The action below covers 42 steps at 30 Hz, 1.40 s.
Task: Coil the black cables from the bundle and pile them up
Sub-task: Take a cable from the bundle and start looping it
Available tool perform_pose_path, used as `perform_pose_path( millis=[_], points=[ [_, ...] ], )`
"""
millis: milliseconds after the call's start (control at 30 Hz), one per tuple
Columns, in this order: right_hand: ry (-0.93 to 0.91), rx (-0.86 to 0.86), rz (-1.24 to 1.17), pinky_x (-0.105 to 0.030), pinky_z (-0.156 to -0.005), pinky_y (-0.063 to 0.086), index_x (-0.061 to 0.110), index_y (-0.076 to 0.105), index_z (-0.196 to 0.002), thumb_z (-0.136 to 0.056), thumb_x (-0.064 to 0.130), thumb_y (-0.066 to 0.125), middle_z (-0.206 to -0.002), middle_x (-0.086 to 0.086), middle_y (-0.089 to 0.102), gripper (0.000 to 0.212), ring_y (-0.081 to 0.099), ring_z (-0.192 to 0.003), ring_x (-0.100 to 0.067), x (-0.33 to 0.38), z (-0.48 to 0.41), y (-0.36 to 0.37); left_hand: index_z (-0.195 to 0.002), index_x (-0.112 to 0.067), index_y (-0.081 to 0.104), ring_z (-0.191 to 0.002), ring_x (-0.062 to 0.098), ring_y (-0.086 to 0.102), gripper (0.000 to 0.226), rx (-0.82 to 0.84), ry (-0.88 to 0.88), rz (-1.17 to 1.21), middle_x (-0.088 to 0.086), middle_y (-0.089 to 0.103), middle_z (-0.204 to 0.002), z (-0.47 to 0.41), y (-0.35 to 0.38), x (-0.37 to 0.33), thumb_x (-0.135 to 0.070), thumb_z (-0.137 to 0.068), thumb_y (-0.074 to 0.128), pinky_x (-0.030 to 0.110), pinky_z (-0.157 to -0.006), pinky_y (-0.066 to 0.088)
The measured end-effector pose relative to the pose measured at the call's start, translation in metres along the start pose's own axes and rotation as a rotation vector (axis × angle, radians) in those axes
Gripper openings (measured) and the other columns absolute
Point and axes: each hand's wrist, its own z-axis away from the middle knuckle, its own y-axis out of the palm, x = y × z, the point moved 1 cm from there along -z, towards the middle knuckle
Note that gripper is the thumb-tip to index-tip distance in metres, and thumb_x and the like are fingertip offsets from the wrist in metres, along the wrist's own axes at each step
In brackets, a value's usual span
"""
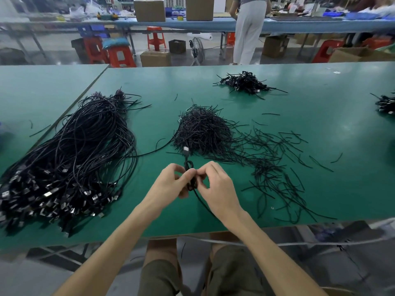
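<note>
Now, from the head view: seated at the near middle of the green worktop (149,210). Gripping a small, half-wound coil (190,178) of black cable with the left hand (171,182), thumb and fingers curled round its left side. Pinching the same coil from the other side with the right hand (215,186), fingers bent, tips almost touching those of the left.

Held just above the worktop, with the long axis pointing away from the body: plug end (186,150) sticking out on the far side, loose tail trailing back toward the near edge under the right wrist. Equally close to both hands, so probably more winding or binding to come. Straight ahead, just beyond the plug, a heap of short black ties (203,131), slightly nearer the right hand.

Off to the left, well apart, the uncoiled bundle (70,159), metal plugs massed toward the near edge. Far across and to the right, a pile (243,82) of coiled cables, likely the drop point and closer to the right hand.
</note>
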Motion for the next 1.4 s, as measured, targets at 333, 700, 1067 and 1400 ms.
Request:
perform_pose_path(
  millis=[333, 700, 1067, 1400],
  points=[
    [0.367, 0.127, -0.325, -0.023, -0.067, 0.046, 0.008, 0.067, -0.084, -0.088, 0.011, 0.075, -0.081, -0.002, 0.068, 0.009, 0.059, -0.074, -0.013, -0.002, -0.003, 0.004, -0.145, -0.032, 0.050, -0.072, 0.009, 0.065, 0.079, 0.180, 0.356, -0.199, -0.007, 0.069, -0.086, 0.003, -0.010, 0.016, 0.022, -0.089, 0.043, 0.022, -0.077, 0.053],
    [0.472, 0.247, -0.477, -0.025, -0.052, 0.031, 0.010, 0.064, -0.074, -0.084, 0.018, 0.080, -0.060, 0.007, 0.054, 0.021, 0.040, -0.054, -0.007, -0.005, 0.004, 0.014, -0.086, -0.027, 0.069, -0.094, 0.014, 0.047, 0.015, 0.095, 0.428, -0.736, -0.008, 0.050, -0.099, -0.010, -0.027, 0.008, -0.017, -0.096, 0.064, 0.027, -0.080, 0.039],
    [0.406, 0.161, -0.321, -0.021, -0.067, 0.049, 0.013, 0.069, -0.086, -0.089, 0.010, 0.071, -0.081, 0.004, 0.065, 0.004, 0.059, -0.074, -0.008, -0.005, 0.008, 0.017, -0.098, -0.022, 0.060, -0.056, 0.017, 0.068, 0.013, 0.026, 0.071, -0.212, -0.002, 0.074, -0.069, -0.012, -0.004, 0.012, -0.035, -0.101, 0.060, 0.034, -0.058, 0.055],
    [0.533, 0.199, -0.514, -0.027, -0.073, 0.057, 0.018, 0.078, -0.091, -0.092, 0.017, 0.072, -0.078, 0.004, 0.076, 0.006, 0.069, -0.072, -0.008, -0.010, 0.008, 0.006, -0.110, -0.045, 0.060, -0.066, 0.007, 0.061, 0.032, -0.056, 0.312, -0.231, -0.024, 0.063, -0.082, -0.004, 0.003, 0.022, -0.015, -0.103, 0.056, 0.022, -0.051, 0.046]
  ],
)
